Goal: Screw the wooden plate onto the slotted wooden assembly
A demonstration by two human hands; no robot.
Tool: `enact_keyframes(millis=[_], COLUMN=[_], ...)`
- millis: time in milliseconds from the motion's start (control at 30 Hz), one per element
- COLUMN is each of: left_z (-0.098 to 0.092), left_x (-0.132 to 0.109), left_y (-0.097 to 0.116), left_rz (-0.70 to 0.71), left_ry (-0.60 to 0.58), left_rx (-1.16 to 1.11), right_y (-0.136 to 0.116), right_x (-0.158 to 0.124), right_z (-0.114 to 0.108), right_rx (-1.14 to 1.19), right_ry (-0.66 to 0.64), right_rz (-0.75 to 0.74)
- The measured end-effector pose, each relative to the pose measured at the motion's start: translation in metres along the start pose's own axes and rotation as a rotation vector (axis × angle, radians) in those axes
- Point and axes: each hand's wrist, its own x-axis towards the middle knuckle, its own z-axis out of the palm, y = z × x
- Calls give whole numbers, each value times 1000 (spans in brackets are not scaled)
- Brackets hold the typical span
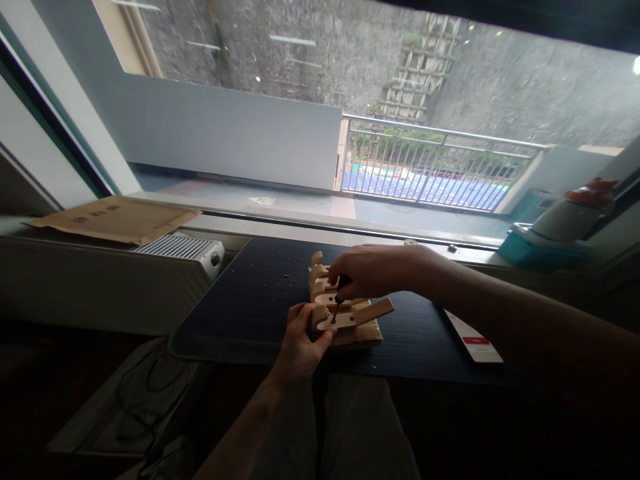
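My right hand (370,270) is closed around the dark handle of a screwdriver (339,301). The thin shaft points down, and its tip meets a dark screw or hole in the nearest curved wooden hook (377,311). That hook lies across a pale wooden board (363,337) on the dark table. My left hand (300,343) grips the hook's curved left end between thumb and fingers. Behind it, several similar wooden hooks (316,273) stand in a row on the board, partly covered by my right hand.
The dark tabletop (235,293) reaches to a window sill. A white flat item with a red strip (475,340) lies at the right under my forearm. A brown envelope (115,217) rests on a radiator (197,250) at left. A teal box (543,250) stands at right.
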Motion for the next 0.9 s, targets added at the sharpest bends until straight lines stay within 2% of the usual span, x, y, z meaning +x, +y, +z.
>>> enact_keyframes(millis=[300, 667, 900], left_z=[-1, -1, 0], left_x=[0, 0, -1], left_y=[2, 1, 1], left_rz=[6, 20, 5], left_ry=[-2, 0, -1], left_rx=[-6, -1, -15], right_y=[0, 2, 0], right_x=[-1, -5, -9], right_z=[-2, 2, 4], right_rx=[-7, -57, -74], right_ry=[-39, -43, 59], right_rz=[-49, -5, -44])
